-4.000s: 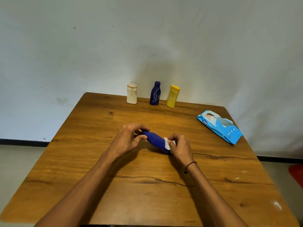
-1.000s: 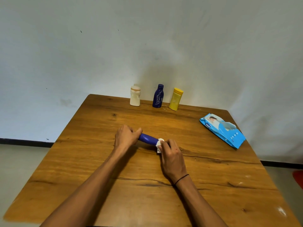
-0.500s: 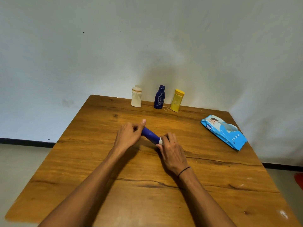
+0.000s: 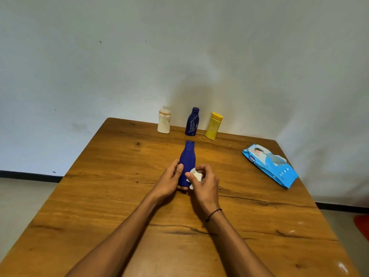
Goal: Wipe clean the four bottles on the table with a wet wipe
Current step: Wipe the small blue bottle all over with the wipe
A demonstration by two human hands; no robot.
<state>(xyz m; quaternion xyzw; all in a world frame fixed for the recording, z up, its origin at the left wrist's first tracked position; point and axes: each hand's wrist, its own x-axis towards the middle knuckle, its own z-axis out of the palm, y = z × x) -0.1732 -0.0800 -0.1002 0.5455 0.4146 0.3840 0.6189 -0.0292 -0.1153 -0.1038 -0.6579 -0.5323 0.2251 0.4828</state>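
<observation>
The left hand (image 4: 169,181) grips the blue bottle (image 4: 187,163) low on its body, holding it upright mid-table; half a second ago it lay slanted. The right hand (image 4: 203,181) pinches the crumpled wipe (image 4: 195,176) against the bottle's right side. Bare table (image 4: 111,196) spreads around the bottle; three bottles (image 4: 191,122) stand behind it at the far edge, the wipe pack (image 4: 269,164) to its right

Bare wooden table (image 4: 111,186) both sides; three bottles (image 4: 191,121) behind, wipes pack (image 4: 269,164) right.
</observation>
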